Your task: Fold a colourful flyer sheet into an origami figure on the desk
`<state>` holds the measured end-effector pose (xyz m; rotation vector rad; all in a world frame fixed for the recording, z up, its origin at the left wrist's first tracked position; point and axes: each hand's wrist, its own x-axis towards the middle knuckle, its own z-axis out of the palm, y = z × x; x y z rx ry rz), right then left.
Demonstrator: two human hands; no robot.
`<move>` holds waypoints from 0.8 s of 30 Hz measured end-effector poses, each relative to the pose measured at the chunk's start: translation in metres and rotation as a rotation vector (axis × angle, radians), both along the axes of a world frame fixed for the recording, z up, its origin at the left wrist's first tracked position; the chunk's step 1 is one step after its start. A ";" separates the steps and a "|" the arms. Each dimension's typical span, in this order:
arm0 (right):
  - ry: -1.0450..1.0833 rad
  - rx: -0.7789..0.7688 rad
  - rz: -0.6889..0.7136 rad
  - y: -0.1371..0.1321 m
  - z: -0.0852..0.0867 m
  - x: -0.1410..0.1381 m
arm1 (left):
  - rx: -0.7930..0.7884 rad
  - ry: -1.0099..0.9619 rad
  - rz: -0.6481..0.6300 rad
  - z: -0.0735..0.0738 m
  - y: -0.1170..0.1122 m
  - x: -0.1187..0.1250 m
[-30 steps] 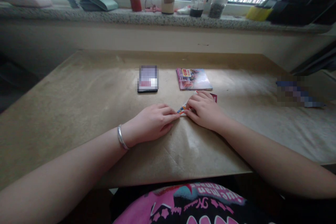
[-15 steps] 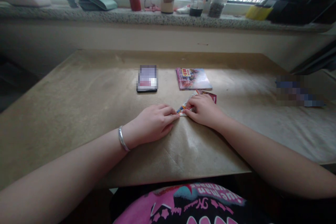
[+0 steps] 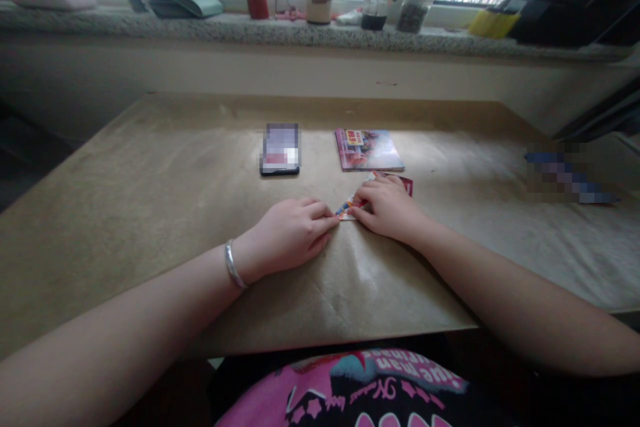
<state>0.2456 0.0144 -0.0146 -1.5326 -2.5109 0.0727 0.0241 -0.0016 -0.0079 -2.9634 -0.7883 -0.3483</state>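
Has drawn the bare right hand [image 3: 393,210] slightly back since a second ago, baring more maroon on the small folded multicoloured paper [image 3: 345,208]; touches the paper's left tip with the bare left hand [image 3: 295,233], fingers together, cannot tell whether pinching; faces a black-edged rectangular phone [image 3: 281,150], then a glossy pink-and-blue booklet [image 3: 373,150]; grips the paper in curled right fingers, on the tan tabletop [image 3: 150,200].

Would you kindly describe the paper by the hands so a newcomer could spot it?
On the tan table, find the phone and booklet side by side. Nearer the camera, the paper lies partly covered by the right hand, its left tip at the fingers of the left hand. Unlike both neighbours, it tapers to a multicoloured point.
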 end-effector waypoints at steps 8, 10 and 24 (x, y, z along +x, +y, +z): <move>-0.066 0.040 0.054 0.001 0.001 0.002 | 0.031 -0.020 -0.071 -0.001 0.002 -0.003; -0.076 0.056 0.065 0.000 0.000 0.002 | 0.027 -0.013 -0.065 -0.001 0.002 -0.003; -0.062 0.046 0.080 0.004 -0.004 0.003 | 0.009 0.025 0.003 -0.001 0.000 -0.004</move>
